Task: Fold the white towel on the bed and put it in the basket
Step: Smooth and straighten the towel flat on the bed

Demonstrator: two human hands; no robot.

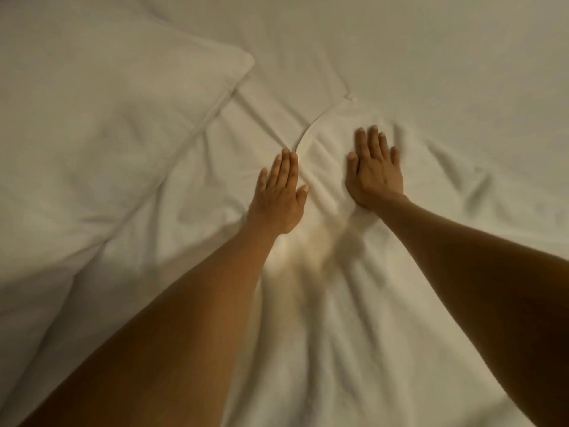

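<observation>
Head view: 2 bare hands lie on a white bed (pixel 431 57).
Left hand (pixel 278 192): flat, fingers straight and together, at the towel's hemmed edge.
Right hand (pixel 374 172): flat, fingers slightly spread, pressing the towel.
White towel (pixel 323 303): wrinkled, under and between both hands, beside the pillow (pixel 107 118).
Basket: not in view.
Risk: white on white hides the edges, so a fold may go crooked; pressing may trap creases or drag the sheet.
Writing: none readable.
</observation>
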